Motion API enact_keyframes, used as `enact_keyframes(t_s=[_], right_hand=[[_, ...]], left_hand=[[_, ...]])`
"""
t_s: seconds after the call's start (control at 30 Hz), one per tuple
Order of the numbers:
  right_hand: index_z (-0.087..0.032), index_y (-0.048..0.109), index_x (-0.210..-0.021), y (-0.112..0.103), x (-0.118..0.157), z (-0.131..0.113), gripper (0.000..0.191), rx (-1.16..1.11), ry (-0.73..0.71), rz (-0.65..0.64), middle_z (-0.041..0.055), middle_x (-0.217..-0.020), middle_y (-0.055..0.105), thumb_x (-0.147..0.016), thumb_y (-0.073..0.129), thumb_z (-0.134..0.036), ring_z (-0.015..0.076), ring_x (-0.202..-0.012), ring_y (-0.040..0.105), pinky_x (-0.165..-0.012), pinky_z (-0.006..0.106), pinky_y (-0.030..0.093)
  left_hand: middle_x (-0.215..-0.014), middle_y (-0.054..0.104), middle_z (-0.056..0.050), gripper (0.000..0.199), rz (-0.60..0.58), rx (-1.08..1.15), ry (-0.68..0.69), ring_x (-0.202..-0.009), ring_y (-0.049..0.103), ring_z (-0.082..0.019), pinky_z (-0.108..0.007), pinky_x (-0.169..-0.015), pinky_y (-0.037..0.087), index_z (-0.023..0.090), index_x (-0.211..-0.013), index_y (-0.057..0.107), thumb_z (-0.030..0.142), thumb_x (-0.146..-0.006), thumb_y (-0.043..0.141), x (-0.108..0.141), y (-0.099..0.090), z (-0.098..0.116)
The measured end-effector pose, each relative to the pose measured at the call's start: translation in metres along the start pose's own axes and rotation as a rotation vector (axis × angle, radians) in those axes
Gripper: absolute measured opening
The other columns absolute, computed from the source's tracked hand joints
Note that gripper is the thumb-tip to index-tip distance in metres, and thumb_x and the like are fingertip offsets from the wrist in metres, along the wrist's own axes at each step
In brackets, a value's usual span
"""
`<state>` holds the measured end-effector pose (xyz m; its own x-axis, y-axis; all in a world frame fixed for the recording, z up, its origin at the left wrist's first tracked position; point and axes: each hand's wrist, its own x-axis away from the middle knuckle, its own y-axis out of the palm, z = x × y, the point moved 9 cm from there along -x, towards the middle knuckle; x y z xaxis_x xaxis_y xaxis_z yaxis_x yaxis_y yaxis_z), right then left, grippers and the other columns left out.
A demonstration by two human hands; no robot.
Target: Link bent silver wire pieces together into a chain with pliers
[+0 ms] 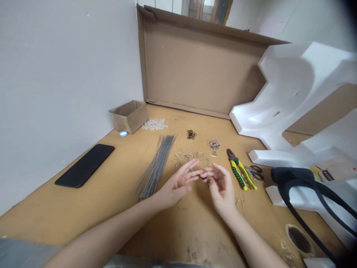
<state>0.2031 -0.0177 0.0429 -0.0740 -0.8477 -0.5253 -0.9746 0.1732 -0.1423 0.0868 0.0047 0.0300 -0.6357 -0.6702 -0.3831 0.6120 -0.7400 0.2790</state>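
Holding our left hand (pixel 178 183) and right hand (pixel 220 189) partly open, fingertips almost meeting, we cannot tell whether they pinch anything between them. A twisted wire frame (pixel 192 160) sits just behind them on the tan tabletop (pixel 69 219). To its left lies a long bundle of steel wires (pixel 156 167); to its right, green-and-yellow combination pliers (pixel 239 171) lie touching black-handled scissors (pixel 255 172). Farther back are black rubber rings (pixel 191 134), a small wire tangle (pixel 214 144), clear beads (pixel 154 124) and a cardboard box (pixel 128 116). A black smartphone (pixel 85 165) lies at the left, and white foam packing (pixel 290 100) stands at the right.
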Motion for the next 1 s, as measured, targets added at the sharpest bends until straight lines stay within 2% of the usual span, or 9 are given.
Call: enact_keyframes(t_s=[0.2, 0.33, 0.47, 0.67, 0.87, 1.0], right_hand=[[-0.024, 0.039, -0.120, 0.003, 0.000, -0.008, 0.041, 0.109, -0.053, -0.025, 0.0098, -0.105, 0.055, -0.082, 0.048, -0.012, 0.0178, -0.088, 0.059, -0.070, 0.033, 0.050], [-0.024, 0.042, -0.118, 0.008, 0.002, -0.009, 0.045, 0.270, -0.099, -0.039, 0.0089, -0.102, 0.055, -0.077, 0.056, -0.012, 0.0178, -0.085, 0.057, -0.065, 0.030, 0.051], [-0.023, 0.051, -0.106, 0.009, 0.002, -0.012, 0.032, 0.450, -0.155, -0.022, 0.0057, -0.091, 0.057, -0.076, 0.057, -0.014, 0.0161, -0.076, 0.056, -0.062, 0.029, 0.050], [-0.023, 0.058, -0.099, 0.009, 0.003, -0.015, 0.024, 0.517, -0.185, -0.039, 0.0054, -0.091, 0.056, -0.078, 0.056, -0.013, 0.0137, -0.071, 0.057, -0.061, 0.027, 0.050], [-0.021, 0.062, -0.086, 0.008, 0.003, -0.013, 0.012, 0.496, -0.153, -0.031, 0.0037, -0.083, 0.058, -0.079, 0.055, -0.013, 0.0118, -0.067, 0.057, -0.058, 0.024, 0.048], [-0.019, 0.061, -0.081, 0.009, 0.001, -0.012, 0.010, 0.531, -0.130, -0.047, 0.0012, -0.073, 0.059, -0.079, 0.054, -0.013, 0.0107, -0.060, 0.055, -0.057, 0.023, 0.046]], left_hand=[[-0.147, 0.014, -0.007, 0.060, -0.007, 0.024, 0.002, -0.129, 0.029, -0.029, -0.048, -0.107, 0.023, 0.031, -0.136, 0.026, 0.022, -0.083, 0.052, 0.000, 0.001, -0.001], [-0.147, 0.015, -0.007, 0.063, -0.044, 0.026, -0.020, -0.131, 0.024, -0.028, -0.047, -0.108, 0.020, 0.030, -0.137, 0.024, 0.022, -0.082, 0.053, 0.002, 0.009, -0.002], [-0.148, 0.012, -0.005, 0.070, -0.112, -0.006, -0.062, -0.135, 0.015, -0.025, -0.045, -0.110, 0.012, 0.031, -0.139, 0.016, 0.019, -0.082, 0.054, 0.006, 0.020, -0.006], [-0.149, 0.008, -0.003, 0.072, -0.152, -0.095, -0.090, -0.136, 0.008, -0.024, -0.044, -0.111, 0.008, 0.031, -0.140, 0.013, 0.017, -0.082, 0.052, 0.009, 0.023, -0.011], [-0.149, 0.005, -0.003, 0.076, -0.200, -0.212, -0.104, -0.136, 0.007, -0.026, -0.046, -0.110, 0.013, 0.028, -0.141, 0.009, 0.015, -0.080, 0.052, 0.011, 0.024, -0.017], [-0.148, 0.010, -0.006, 0.075, -0.149, -0.313, -0.118, -0.134, 0.015, -0.026, -0.046, -0.110, 0.018, 0.026, -0.141, 0.011, 0.013, -0.079, 0.051, 0.011, 0.023, -0.021]])
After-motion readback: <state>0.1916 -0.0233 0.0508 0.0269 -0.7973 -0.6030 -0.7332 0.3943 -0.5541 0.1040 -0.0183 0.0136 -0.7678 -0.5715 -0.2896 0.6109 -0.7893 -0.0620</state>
